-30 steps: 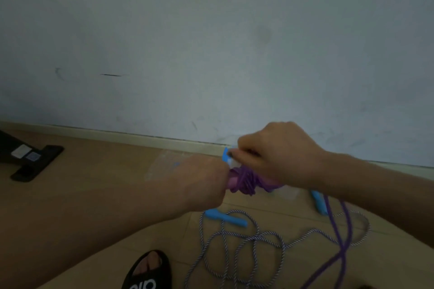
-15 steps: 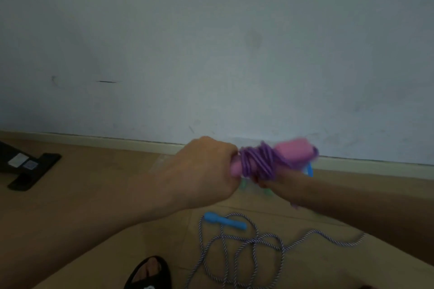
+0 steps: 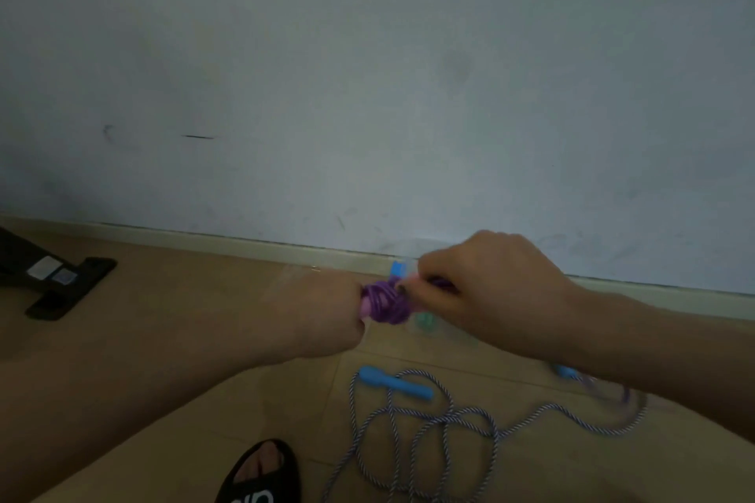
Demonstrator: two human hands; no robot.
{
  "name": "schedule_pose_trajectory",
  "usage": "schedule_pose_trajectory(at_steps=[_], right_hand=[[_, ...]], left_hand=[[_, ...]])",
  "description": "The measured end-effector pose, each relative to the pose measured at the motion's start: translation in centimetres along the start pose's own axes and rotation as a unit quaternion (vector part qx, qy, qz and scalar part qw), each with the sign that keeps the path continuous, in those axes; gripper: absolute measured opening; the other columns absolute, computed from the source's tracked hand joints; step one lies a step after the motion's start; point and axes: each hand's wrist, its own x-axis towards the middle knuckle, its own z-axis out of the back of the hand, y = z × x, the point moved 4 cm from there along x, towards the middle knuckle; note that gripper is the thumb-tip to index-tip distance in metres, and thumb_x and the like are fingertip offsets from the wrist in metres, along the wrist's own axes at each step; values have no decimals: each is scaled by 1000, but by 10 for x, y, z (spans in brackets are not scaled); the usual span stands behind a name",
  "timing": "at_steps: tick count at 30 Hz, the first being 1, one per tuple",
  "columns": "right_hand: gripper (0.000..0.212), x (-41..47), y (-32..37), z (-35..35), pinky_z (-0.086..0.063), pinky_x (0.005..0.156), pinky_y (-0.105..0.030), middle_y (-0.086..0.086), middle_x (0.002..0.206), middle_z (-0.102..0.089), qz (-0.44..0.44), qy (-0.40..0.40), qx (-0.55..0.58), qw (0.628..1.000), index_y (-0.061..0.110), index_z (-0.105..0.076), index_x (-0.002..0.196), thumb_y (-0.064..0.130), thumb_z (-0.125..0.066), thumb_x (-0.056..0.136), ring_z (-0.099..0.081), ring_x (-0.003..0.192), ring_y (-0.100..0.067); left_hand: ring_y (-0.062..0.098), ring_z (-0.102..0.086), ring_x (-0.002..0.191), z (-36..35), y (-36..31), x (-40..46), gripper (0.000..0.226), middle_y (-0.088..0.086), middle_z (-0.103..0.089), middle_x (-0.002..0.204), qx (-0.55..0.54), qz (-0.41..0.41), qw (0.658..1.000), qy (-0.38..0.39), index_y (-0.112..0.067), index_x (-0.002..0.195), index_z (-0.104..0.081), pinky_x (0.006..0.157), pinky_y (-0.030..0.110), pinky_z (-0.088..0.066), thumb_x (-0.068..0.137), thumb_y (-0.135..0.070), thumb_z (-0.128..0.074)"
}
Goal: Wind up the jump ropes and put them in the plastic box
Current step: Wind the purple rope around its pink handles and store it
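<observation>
Pale wall [image 3: 367,73] fills the upper frame; wooden floor [image 3: 163,319] lies below. Striped rope [image 3: 429,433] with blue handles [image 3: 394,382] sprawls loose on the floor at lower centre. Left hand [image 3: 322,314] is clenched round pink handles, purple rope [image 3: 386,300] wound about them at frame centre. Right hand [image 3: 486,290] pinches that rope just beside the bundle — hands close together. Black stand [image 3: 61,286] at left edge; black sandal [image 3: 261,474] at bottom. Clear plastic box [image 3: 433,323] sits partly hidden behind the hands.

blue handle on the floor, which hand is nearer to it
Left. The left hand is just above the blue handle; the right hand is farther off to its upper right.
</observation>
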Motion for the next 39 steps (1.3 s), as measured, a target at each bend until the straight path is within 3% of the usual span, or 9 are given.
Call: schedule_pose_trajectory(at_steps=[6, 11, 14, 18, 21, 25, 31, 35, 39], right_hand=[[52, 28, -36, 4, -17, 44, -25, 5, 42, -28, -18, -120, -42, 992, 19, -36, 58, 52, -42, 97, -29, 39, -10], [51, 29, -45, -29, -26, 45, -28, 6, 44, -26, -15, -96, -14, 995, 22, -34, 60, 59, -28, 95, -33, 44, -16], [53, 17, -54, -64, -44, 55, -37, 4, 49, -42, -75, -28, 146, 986, 23, -36, 56, 55, -34, 99, -46, 51, -16], [44, -13, -55, -96, -47, 61, -38, 4, 56, -55, -202, 39, 372, 905, 26, -56, 61, 31, -42, 103, -49, 52, -11], [42, -27, -20, -89, -39, 60, -29, 2, 71, -56, -154, 120, 261, 945, 19, -56, 83, 33, -24, 106, -54, 66, -20], [36, -31, 20, -63, -47, 65, -39, 1, 65, -46, -44, 142, 142, 979, 22, -37, 75, 37, -25, 105, -49, 61, -18], [41, 4, 18, -18, -24, 45, -25, 8, 50, -35, 66, 20, -21, 997, 26, -45, 66, 49, -34, 98, -34, 45, -8], [49, 22, -8, -7, -16, 44, -21, 7, 40, -22, 41, -86, -18, 995, 24, -31, 56, 54, -37, 94, -24, 37, -6], [55, 37, -33, -20, -28, 48, -26, 5, 43, -35, 5, -10, 101, 995, 20, -37, 54, 56, -46, 95, -33, 40, -11]], left_hand=[[12, -56, 62, 19, -41, -11, 10, -6, -57, 73, 28, -117, 993, -14, -31, 88, -56, 64, 35, -55, 88, -34, -46], [11, -45, 58, 43, -78, -28, 11, -7, -49, 74, 75, -181, 980, -45, -26, 94, -48, 45, 22, -26, 94, -37, -47], [13, -42, 63, 63, -86, -35, 12, -6, -53, 75, 16, -201, 975, -93, -29, 84, -41, 46, 19, -20, 88, -36, -50], [11, -50, 53, 71, -62, -24, 18, -5, -53, 58, -178, -106, 974, -87, -21, 68, -51, 46, 15, -30, 82, -27, -61], [11, -45, 50, 65, -25, 0, 25, -4, -50, 55, -326, 41, 939, -102, -17, 60, -53, 47, 23, -32, 80, -24, -68], [17, -54, 57, 26, 0, 9, 23, -3, -50, 61, -134, 44, 990, -27, -19, 65, -51, 50, 24, -37, 85, -30, -58], [14, -61, 66, 3, -17, -1, 15, -5, -62, 77, 27, -41, 999, 5, -28, 82, -58, 61, 33, -55, 71, -26, -48], [17, -60, 67, 16, -41, -9, 13, -3, -61, 81, 63, -112, 992, -10, -25, 92, -61, 60, 32, -54, 82, -24, -53], [10, -46, 59, 40, -68, -23, 14, -6, -54, 77, 61, -147, 987, -18, -24, 101, -57, 47, 21, -30, 89, -31, -52]])
